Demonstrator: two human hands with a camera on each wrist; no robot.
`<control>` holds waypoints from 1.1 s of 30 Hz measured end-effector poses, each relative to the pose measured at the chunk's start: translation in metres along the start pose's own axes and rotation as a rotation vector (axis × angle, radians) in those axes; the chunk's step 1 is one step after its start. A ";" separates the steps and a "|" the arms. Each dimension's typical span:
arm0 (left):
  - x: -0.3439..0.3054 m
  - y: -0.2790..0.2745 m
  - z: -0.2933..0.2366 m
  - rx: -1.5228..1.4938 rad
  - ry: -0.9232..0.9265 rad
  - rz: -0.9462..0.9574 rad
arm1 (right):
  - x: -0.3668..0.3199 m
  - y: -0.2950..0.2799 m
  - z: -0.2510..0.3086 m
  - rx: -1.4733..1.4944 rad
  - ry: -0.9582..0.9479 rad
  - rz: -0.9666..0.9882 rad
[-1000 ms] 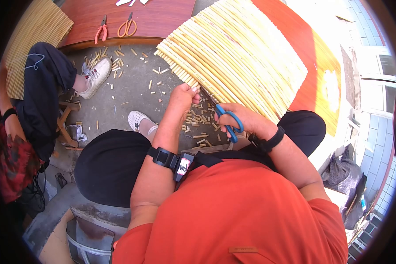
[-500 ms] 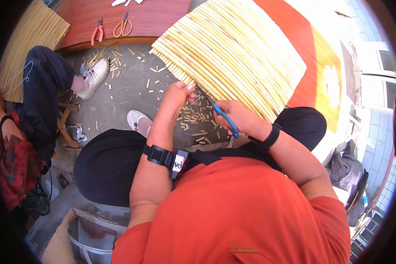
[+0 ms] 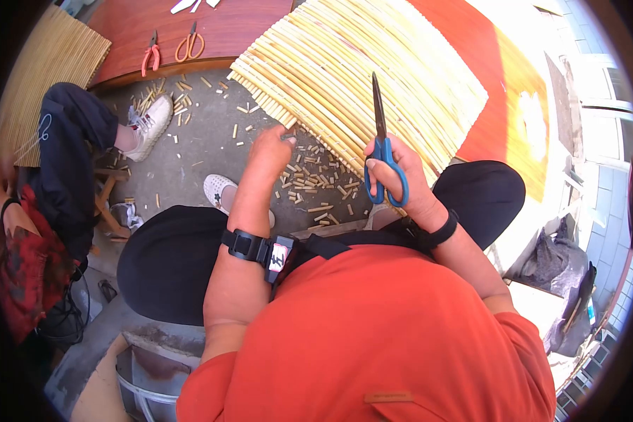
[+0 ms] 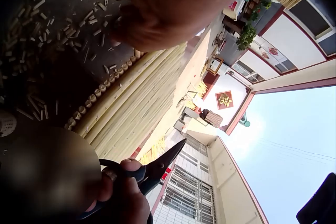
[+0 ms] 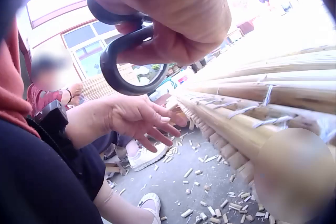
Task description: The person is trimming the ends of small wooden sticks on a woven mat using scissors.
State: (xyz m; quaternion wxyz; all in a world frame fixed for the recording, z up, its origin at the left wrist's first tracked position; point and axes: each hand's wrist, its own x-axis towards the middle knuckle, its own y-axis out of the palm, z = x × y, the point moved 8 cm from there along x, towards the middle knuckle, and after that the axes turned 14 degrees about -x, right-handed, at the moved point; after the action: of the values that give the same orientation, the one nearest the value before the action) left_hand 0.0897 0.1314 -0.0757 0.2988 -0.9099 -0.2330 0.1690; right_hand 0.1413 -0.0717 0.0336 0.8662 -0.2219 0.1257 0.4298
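Note:
A mat of pale reed sticks (image 3: 373, 77), bound with white thread (image 5: 244, 111), lies over the reddish table. My right hand (image 3: 404, 169) grips a pair of blue-handled scissors (image 3: 378, 112) by the loops, with the dark blades together and pointing away from me above the mat's near edge. In the right wrist view, my left hand (image 5: 139, 121) has its fingers loosely extended, with nothing held in them. Its fingertips are right at the mat's left near edge, where a row of short stick ends (image 3: 271, 105) juts out.
Cut stick pieces (image 3: 309, 183) litter the floor below the mat. Red-handled pliers (image 3: 150, 55) and orange-handled scissors (image 3: 190, 46) lie on the far table (image 3: 260, 28). At the left sits another person (image 3: 28, 239) beside a second mat (image 3: 46, 77).
The scissors have come away from the mat's edge, and their blades have swung upright in my right hand. My left hand has shifted slightly left along the edge.

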 end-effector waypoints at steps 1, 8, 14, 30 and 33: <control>0.006 0.015 0.016 -0.186 -0.160 0.180 | 0.004 -0.012 -0.001 0.035 -0.021 -0.091; -0.051 0.051 -0.037 -1.325 -0.644 0.233 | 0.020 -0.058 -0.052 0.279 -0.024 -0.358; -0.081 0.073 -0.095 -1.188 -0.538 0.182 | 0.026 -0.058 -0.055 0.378 -0.001 -0.344; -0.082 0.044 -0.081 -0.815 -0.537 0.292 | 0.010 -0.026 -0.047 0.536 -0.017 -0.242; -0.095 0.021 -0.065 -0.206 -0.091 0.526 | 0.000 -0.048 -0.047 0.545 -0.028 -0.326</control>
State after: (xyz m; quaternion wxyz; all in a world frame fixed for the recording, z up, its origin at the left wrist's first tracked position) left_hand 0.0465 0.0365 -0.0226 0.1398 -0.9561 -0.0181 0.2569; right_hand 0.1785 -0.1197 0.0061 0.9529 0.0070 0.1870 0.2387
